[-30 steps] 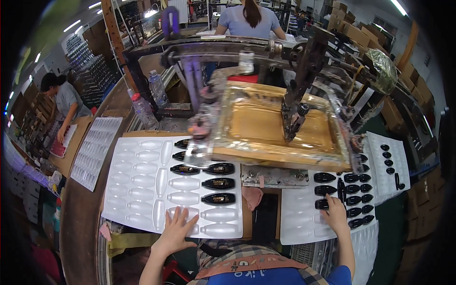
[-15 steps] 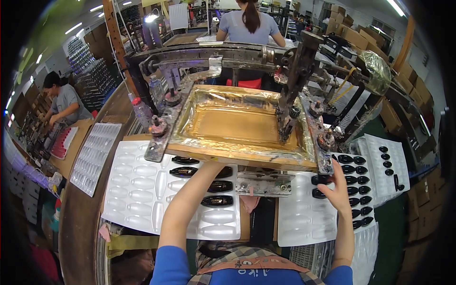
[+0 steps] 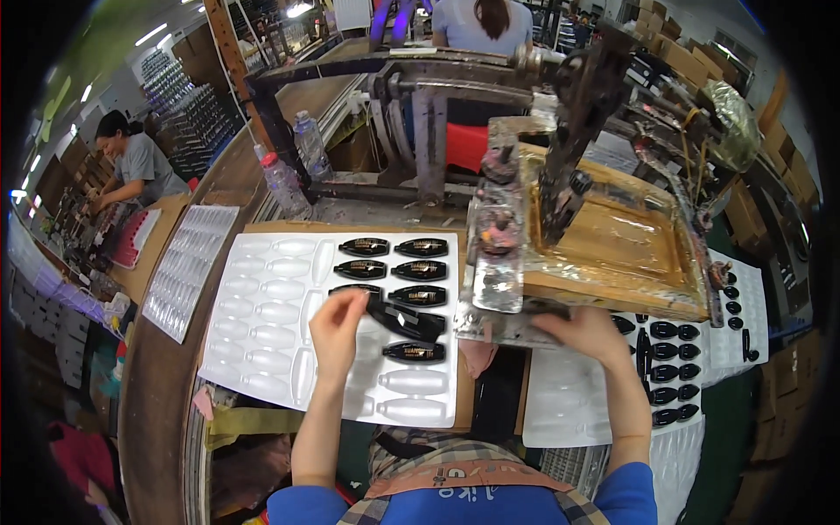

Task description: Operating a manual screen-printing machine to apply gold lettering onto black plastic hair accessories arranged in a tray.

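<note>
My left hand (image 3: 337,331) is over the white moulded tray (image 3: 262,372), its fingertips pinched on one end of a glossy black bottle-shaped piece (image 3: 409,322). That piece slants above other black printed pieces (image 3: 415,352) lying in the tray's hollows. My right hand (image 3: 595,334) is at the near edge of a wooden-framed printing screen (image 3: 617,296), beside a paint-stained metal plate (image 3: 499,329). Its thumb points left along the plate; the other fingers are largely hidden by the screen frame, so any grip is unclear.
A second white tray (image 3: 569,398) is at the right, with small black pieces (image 3: 665,352) in rows beside it. The press's dark metal arm (image 3: 577,131) rises over the screen. Plastic bottles (image 3: 284,185) stand behind the left tray. Two co-workers sit further off.
The printing screen has shifted right, uncovering the left tray's black pieces. My left hand has come out from beneath it and now holds a black piece. My right hand has moved left.
</note>
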